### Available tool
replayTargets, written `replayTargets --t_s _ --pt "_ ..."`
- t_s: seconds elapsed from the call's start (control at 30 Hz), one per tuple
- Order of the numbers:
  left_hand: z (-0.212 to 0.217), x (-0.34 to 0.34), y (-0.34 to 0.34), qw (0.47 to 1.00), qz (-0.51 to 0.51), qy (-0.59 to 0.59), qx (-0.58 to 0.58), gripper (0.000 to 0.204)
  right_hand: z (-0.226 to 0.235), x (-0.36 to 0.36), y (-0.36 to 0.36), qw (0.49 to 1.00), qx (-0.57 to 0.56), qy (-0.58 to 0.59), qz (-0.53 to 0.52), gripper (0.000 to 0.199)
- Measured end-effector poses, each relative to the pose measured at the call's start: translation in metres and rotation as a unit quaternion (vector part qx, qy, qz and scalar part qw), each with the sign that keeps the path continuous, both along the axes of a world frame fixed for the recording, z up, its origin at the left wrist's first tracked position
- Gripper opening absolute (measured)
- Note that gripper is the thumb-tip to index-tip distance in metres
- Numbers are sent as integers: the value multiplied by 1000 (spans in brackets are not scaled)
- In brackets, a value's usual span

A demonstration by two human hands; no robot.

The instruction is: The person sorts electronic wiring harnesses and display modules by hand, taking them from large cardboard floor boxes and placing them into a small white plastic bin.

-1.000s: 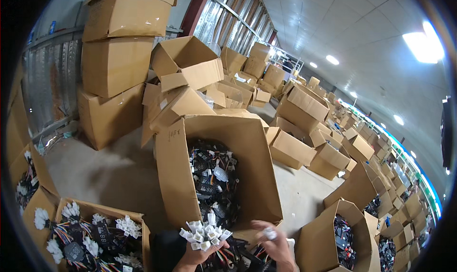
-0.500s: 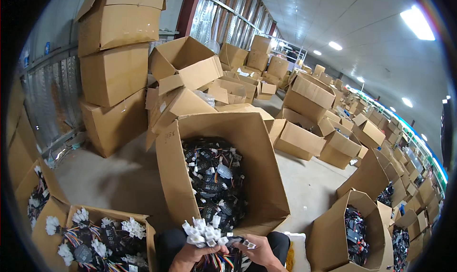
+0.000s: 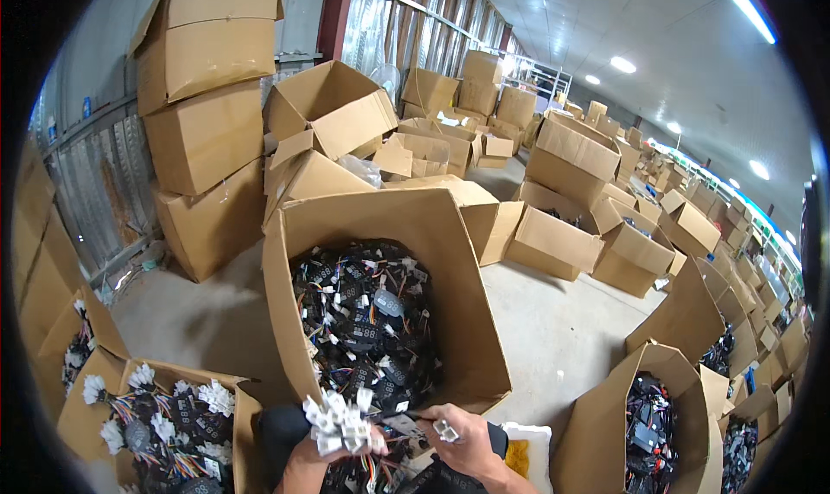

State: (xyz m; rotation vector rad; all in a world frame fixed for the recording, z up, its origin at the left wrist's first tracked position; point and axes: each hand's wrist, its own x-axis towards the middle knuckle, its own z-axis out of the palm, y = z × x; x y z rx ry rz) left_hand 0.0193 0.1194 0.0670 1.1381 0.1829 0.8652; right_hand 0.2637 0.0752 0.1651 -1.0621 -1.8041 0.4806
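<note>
My left hand is closed round a bundle of white plug connectors, their coloured wires trailing below toward my lap. To its right, my right hand grips a dark cable ending in a white connector, which stays apart from the bundle. Just beyond both hands stands a large open cardboard box, partly filled with black display units with small white plugs and coloured wires. Dark units also lie under my hands, mostly hidden.
At lower left, an open carton holds bundled display units with white connectors. A carton of dark parts stands at right, near a white foam piece with something yellow. Stacked boxes rise at far left; more cartons fill the back.
The view has shifted, so the large box sits farther left. My hands have moved slightly apart, and the right one has turned with its connector. Both keep their hold.
</note>
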Motion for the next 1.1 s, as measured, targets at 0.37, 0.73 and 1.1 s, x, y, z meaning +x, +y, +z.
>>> replayTargets --t_s 0.37,0.73,1.1 --pt "39 42 17 987 159 13 22 19 -61 50 1 898 -401 173 53 20" --pt "21 77 -7 912 351 178 117 37 -22 -34 7 937 -187 289 -54 32" --pt "27 64 -18 906 326 171 209 51 -52 -61 10 943 -171 283 -35 64"
